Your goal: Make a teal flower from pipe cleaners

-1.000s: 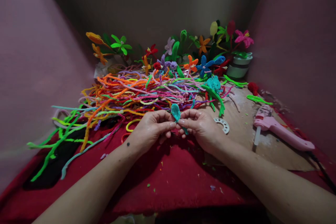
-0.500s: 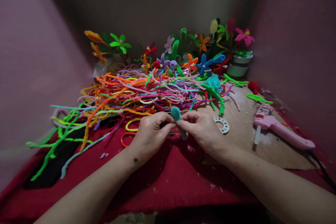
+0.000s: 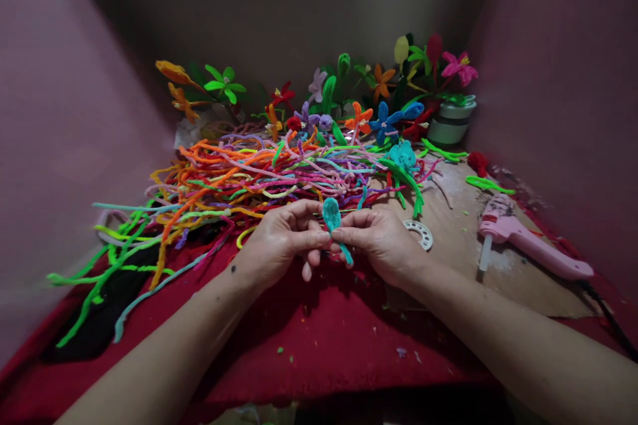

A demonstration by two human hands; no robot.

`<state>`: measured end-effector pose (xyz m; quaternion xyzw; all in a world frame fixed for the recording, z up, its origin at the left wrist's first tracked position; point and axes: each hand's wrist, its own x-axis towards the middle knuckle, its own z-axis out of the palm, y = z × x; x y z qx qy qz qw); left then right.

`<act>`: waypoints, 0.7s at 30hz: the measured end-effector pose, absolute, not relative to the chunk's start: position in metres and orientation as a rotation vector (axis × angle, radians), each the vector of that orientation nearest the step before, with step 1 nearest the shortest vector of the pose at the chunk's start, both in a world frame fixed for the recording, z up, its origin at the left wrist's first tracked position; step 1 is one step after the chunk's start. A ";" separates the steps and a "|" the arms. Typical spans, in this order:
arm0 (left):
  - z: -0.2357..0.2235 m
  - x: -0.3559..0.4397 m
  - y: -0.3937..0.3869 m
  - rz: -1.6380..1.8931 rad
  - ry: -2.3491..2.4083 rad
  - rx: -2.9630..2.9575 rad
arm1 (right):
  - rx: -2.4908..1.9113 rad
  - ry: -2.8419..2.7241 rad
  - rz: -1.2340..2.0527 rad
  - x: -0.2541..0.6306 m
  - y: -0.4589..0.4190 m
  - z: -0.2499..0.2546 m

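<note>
A teal pipe-cleaner petal (image 3: 331,212) stands upright between my hands, its broad looped end up and a short tail pointing down to the right. My right hand (image 3: 381,239) pinches its narrow part between thumb and forefinger. From the other side, my left hand (image 3: 286,236) presses its thumb and fingertips against the same spot, with its lower fingers curled beneath. Just beyond the hands lies a heap of loose pipe cleaners (image 3: 269,172) in many colours. A teal pipe-cleaner bundle (image 3: 403,157) rests to the right of the heap.
A pink glue gun (image 3: 523,236) lies on a cardboard sheet (image 3: 448,279) at the right, near a white ring with holes (image 3: 419,235). Scissors with a yellow handle (image 3: 244,237) are partly hidden behind my left hand. Finished pipe-cleaner flowers (image 3: 383,123) and a striped pot (image 3: 451,121) line the back.
My left hand has turned, its lower fingers now showing below the thumb. The petal's looped face is turned more toward me. The left hand covers more of the scissors.
</note>
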<state>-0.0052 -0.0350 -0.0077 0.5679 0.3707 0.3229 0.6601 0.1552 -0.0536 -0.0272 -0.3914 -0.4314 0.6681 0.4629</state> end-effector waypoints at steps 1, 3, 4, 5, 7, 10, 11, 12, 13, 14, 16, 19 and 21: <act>-0.008 -0.005 -0.035 0.723 0.836 1.287 | -0.949 -1.052 1.664 0.155 -0.053 -0.028; -0.007 -0.006 -0.036 0.709 0.840 1.287 | -0.926 -1.048 1.694 0.156 -0.052 -0.030; -0.007 -0.006 -0.037 0.704 0.842 1.283 | -0.923 -1.055 1.695 0.156 -0.052 -0.030; -0.007 -0.006 -0.037 0.699 0.842 1.276 | -0.929 -1.066 1.690 0.156 -0.052 -0.031; -0.006 -0.006 -0.037 0.687 0.841 1.249 | -0.955 -1.088 1.675 0.156 -0.052 -0.030; -0.007 -0.006 -0.036 0.665 0.839 1.200 | -0.988 -1.109 1.670 0.156 -0.052 -0.031; -0.007 -0.006 -0.036 0.661 0.842 1.189 | -0.991 -1.111 1.678 0.156 -0.052 -0.031; -0.008 -0.006 -0.035 0.661 0.843 1.182 | -0.994 -1.109 1.684 0.156 -0.052 -0.031; -0.009 -0.006 -0.035 0.662 0.841 1.180 | -1.000 -1.111 1.679 0.156 -0.053 -0.031; -0.010 -0.005 -0.035 0.665 0.837 1.182 | -1.011 -1.117 1.658 0.157 -0.053 -0.032; -0.010 -0.005 -0.036 0.663 0.831 1.198 | -1.049 -1.155 1.589 0.158 -0.053 -0.032; -0.011 -0.003 -0.038 0.665 0.880 1.268 | -1.075 -1.245 1.517 0.159 -0.054 -0.032; -0.012 -0.001 -0.040 0.689 0.947 1.322 | -1.079 -1.293 1.498 0.158 -0.055 -0.031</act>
